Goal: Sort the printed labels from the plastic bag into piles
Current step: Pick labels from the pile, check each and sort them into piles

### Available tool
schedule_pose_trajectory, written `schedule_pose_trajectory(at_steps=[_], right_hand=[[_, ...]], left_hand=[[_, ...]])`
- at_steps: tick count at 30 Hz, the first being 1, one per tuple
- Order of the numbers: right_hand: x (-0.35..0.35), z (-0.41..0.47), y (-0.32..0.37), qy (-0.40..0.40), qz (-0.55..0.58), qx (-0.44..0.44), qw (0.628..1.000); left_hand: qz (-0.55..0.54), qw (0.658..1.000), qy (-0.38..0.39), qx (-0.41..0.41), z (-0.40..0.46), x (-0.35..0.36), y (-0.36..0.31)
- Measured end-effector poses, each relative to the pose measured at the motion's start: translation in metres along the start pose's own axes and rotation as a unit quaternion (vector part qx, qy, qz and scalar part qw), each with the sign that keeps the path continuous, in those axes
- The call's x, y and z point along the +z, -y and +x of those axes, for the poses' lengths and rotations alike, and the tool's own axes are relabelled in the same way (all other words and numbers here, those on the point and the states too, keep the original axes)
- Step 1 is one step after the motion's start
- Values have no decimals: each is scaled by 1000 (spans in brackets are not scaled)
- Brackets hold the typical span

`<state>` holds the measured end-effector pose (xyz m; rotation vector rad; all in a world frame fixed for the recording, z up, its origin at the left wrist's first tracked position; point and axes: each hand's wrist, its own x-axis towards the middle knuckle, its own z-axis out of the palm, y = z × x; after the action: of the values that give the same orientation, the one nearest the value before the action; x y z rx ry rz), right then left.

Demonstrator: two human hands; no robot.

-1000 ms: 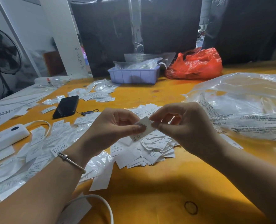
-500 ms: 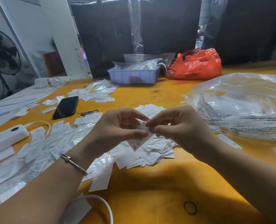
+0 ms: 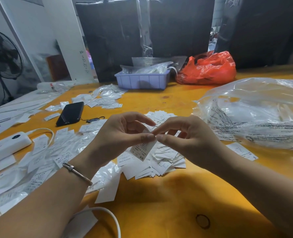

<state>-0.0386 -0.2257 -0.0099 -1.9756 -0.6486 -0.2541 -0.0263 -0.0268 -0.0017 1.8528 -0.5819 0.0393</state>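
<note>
My left hand (image 3: pixel 120 136) pinches the top of a small white printed label (image 3: pixel 142 150) between thumb and fingers, above the yellow table (image 3: pixel 176 194). The label hangs down and shows "XS" upside down. My right hand (image 3: pixel 185 134) meets it at the same top edge, its fingertips touching the label. Under both hands lies a pile of white labels (image 3: pixel 162 162). A second spread of labels and small clear sleeves (image 3: pixel 44 152) covers the table to the left. The large clear plastic bag (image 3: pixel 255 114) lies at the right.
A black phone (image 3: pixel 71 113) lies left of centre, with a white power bank (image 3: pixel 6 146) and its cable nearer the left edge. At the back stand a lilac tray (image 3: pixel 142 80) and a red plastic bag (image 3: pixel 207 68). More labels (image 3: pixel 104 98) lie near the tray.
The label has swung from lying flat between my hands to hanging down from my left fingertips. Both hands have drawn closer together at its top edge.
</note>
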Motion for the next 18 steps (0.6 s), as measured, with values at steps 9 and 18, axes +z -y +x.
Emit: schedule_pose_trajectory(at_steps=[9,18], right_hand=[[-6,1,-3,6,82,35,996],[-74,18,-40,-121,-452,234,852]], left_hand=[[-3,1000,-14,6,2,-4,3],[11,996,-82,-16,4,-17,5]])
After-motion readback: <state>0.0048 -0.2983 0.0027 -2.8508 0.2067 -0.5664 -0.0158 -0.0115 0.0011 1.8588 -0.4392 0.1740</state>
